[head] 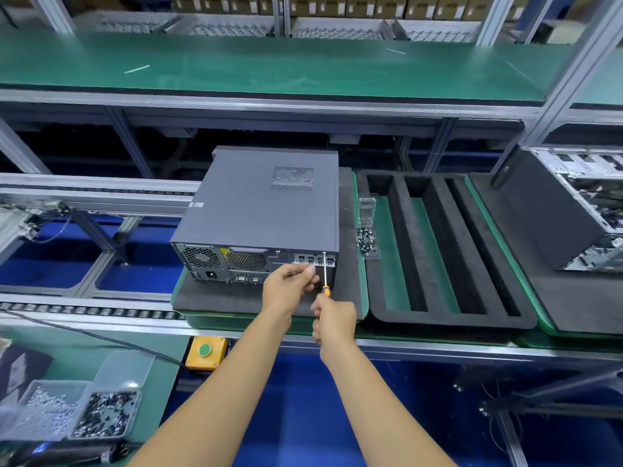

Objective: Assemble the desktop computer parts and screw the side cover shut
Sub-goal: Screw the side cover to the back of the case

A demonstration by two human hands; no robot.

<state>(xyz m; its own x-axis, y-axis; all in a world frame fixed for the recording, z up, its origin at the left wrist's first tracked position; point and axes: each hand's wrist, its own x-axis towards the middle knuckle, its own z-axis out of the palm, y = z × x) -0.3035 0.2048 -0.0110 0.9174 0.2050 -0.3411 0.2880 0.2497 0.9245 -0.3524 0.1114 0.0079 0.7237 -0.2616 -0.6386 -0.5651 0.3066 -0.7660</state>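
A dark grey desktop computer case [259, 210] lies on its side on a black foam pad, its rear panel facing me and its side cover on top. My right hand [333, 320] grips the orange handle of a screwdriver [325, 273], whose tip meets the upper right corner of the rear panel. My left hand [291, 284] is at the shaft, fingers curled and pinched beside it in front of the rear slots. A clear tray of loose dark screws [365, 241] lies just right of the case.
An empty black foam carrier [448, 251] sits to the right, then another open case [573, 210] tilted on its pad. Boxes of screws [77, 409] stand at the near left by a yellow button box [205, 352]. A roller conveyor rail [84, 311] runs along the left.
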